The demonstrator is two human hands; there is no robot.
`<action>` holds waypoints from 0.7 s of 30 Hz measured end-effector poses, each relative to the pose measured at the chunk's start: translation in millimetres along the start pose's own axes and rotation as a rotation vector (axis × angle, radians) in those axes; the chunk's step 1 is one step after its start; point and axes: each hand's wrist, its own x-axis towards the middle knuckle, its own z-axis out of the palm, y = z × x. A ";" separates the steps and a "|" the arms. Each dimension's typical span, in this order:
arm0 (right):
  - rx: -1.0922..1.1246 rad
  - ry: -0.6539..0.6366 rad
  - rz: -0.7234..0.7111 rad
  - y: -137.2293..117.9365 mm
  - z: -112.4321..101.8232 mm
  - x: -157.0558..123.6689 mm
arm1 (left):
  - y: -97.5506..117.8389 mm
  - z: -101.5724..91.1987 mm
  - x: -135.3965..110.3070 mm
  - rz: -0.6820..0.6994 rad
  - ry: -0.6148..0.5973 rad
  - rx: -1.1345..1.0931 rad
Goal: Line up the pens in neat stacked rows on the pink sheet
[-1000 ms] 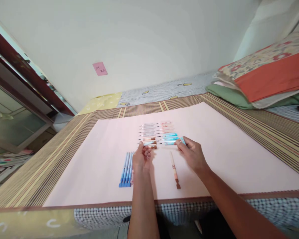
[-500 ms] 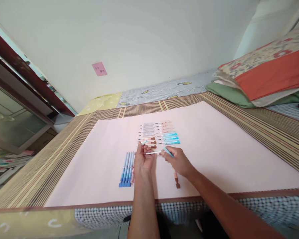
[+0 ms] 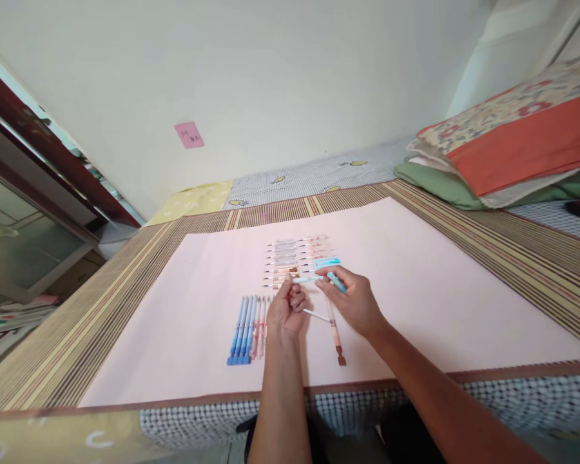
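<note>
My left hand (image 3: 289,310) is closed, pinching a pale blue pen piece (image 3: 299,280) between thumb and forefinger. A thin white pen refill (image 3: 316,314) sticks out from under its curled fingers, slanting down to the right. My right hand (image 3: 352,298) is closed around a light blue pen barrel (image 3: 337,282). Its fingertips meet the right end of the pale blue piece; what exactly they pinch there is too small to tell. Below the hands, a brown-and-peach pen (image 3: 337,335) lies on the pink sheet (image 3: 174,322).
Several blue pens (image 3: 240,332) and pink pens (image 3: 259,328) lie left of my left arm. Behind my hands are two columns of refills with grey (image 3: 285,251), brown (image 3: 294,270), peach (image 3: 319,243) and turquoise barrels (image 3: 326,262). Folded bedding (image 3: 522,142) sits at the right.
My right hand has moved up to the pale blue piece's end. The white refill, earlier between both hands, now hangs from my left hand. My left fingers have curled in.
</note>
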 end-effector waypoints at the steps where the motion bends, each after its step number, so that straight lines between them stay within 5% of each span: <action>1: -0.020 -0.002 -0.034 -0.2 1.0 0.1 | -3.0 0.8 0.0 -0.003 -0.007 0.029; 6: -0.131 -0.038 -0.108 6.8 -0.1 1.2 | -11.6 1.5 -1.7 0.002 -0.038 0.136; 15: -0.347 -0.064 0.148 47.4 -37.7 13.2 | 10.8 -4.9 1.7 0.097 0.118 0.077; 21: -0.423 -0.093 0.181 63.7 -43.9 14.9 | 18.2 -8.6 -0.1 0.106 0.101 -0.020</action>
